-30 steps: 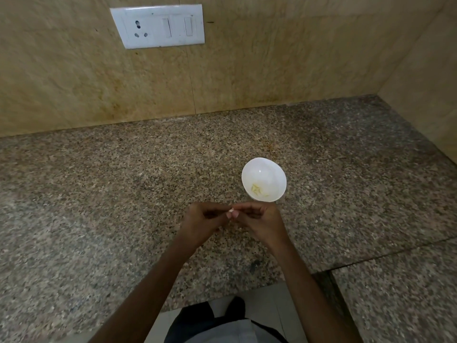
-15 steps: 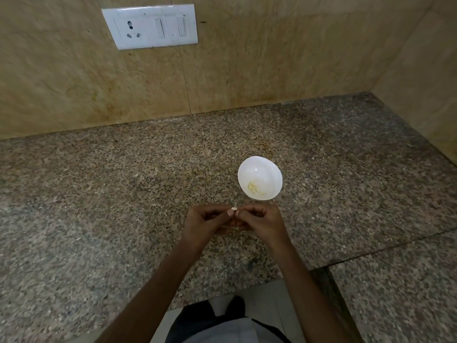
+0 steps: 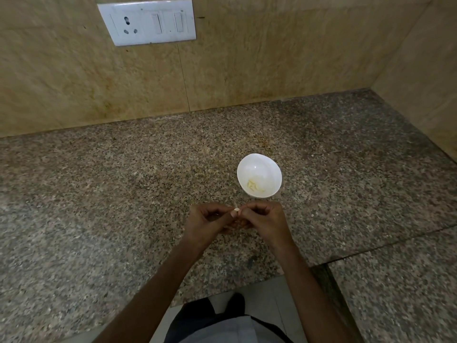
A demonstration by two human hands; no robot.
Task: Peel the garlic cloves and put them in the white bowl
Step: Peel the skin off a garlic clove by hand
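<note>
Bottom middle of the frame is just the person's own pale shirt (image 3: 222, 330) and dark trousers (image 3: 193, 315), with a bit of light floor tile (image 3: 267, 298) showing past the edge of the counter. Both bare forearms come up from there and meet a little below the centre of the picture.

The left hand (image 3: 207, 222) and right hand (image 3: 264, 222) are held together over the speckled granite counter (image 3: 99, 194). Fingers are curled in on both, and the fingertips come together on one small pale garlic clove (image 3: 236, 209). So both hands are pinching the same clove, right where they touch. It's tiny, and I honestly can't tell how much skin is on it.

Just above and slightly right of the hands sits the white bowl (image 3: 259, 179), upright on the counter, close to the fingers but not touching them. There are a few yellowish garlic bits (image 3: 254, 185) in the bottom of it, towards the near side.

Lower right there's a seam (image 3: 383, 246) in the granite where a second slab starts.

Further back the counter meets a beige tiled wall (image 3: 272, 58), with a side wall (image 3: 425, 70) closing off the corner on the right. A white switch plate (image 3: 147, 22) with a socket and switches is up in the upper left.
</note>
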